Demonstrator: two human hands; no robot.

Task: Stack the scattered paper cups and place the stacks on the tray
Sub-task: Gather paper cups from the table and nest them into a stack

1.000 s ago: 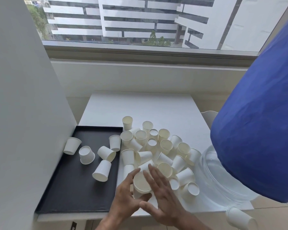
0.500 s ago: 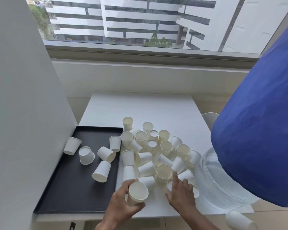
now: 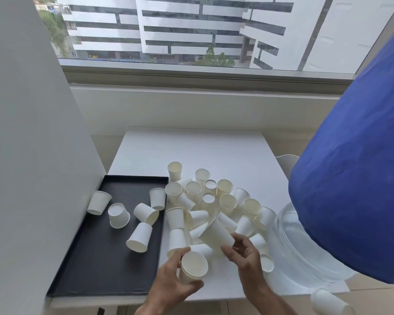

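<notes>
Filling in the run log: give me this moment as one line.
left hand: grips cup | right hand: holds second cup, tilted | tray: five loose cups, no stack

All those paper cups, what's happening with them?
A person is gathering them into stacks. The left hand holds one cup, mouth toward the camera; the right hand holds a second cup tilted above the pile on the white table. Five loose cups lie on the black tray, none stacked.
</notes>
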